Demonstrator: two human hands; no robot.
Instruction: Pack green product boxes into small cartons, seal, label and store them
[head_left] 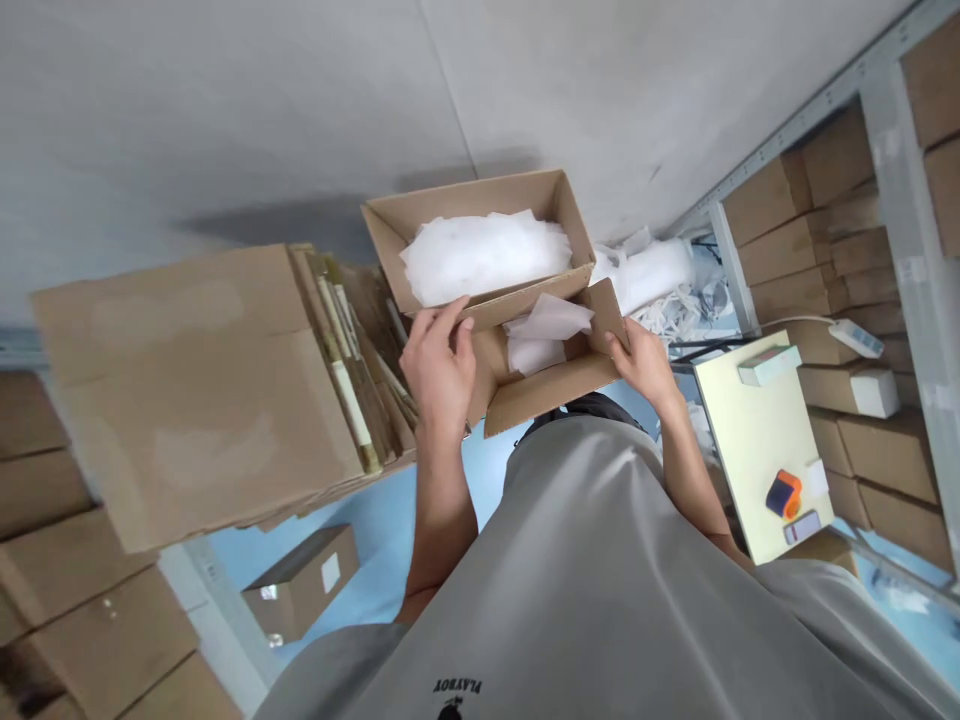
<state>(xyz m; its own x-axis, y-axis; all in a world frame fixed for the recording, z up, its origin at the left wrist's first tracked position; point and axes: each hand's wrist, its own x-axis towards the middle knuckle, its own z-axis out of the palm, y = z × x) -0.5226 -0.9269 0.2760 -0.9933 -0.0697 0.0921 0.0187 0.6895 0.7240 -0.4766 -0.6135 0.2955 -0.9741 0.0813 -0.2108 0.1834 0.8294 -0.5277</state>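
I hold an open cardboard box [525, 395] in front of my chest with both hands. My left hand [439, 365] is closed over the box's left side, with its fingers curled on the middle flap edge. On the right flap my right hand [643, 365] grips with the thumb on top. White foam wrap [484, 255] fills the far half of the box. A crumpled white sheet [544, 335] lies in the near half.
A thick stack of flat cardboard sheets [202, 390] stands at the left. A small closed carton [300, 580] lies on the blue floor. At the right are shelves of cartons [847, 240] and a pale table [757, 450] with an orange tape dispenser [784, 492]. White packing material [652, 275] lies behind.
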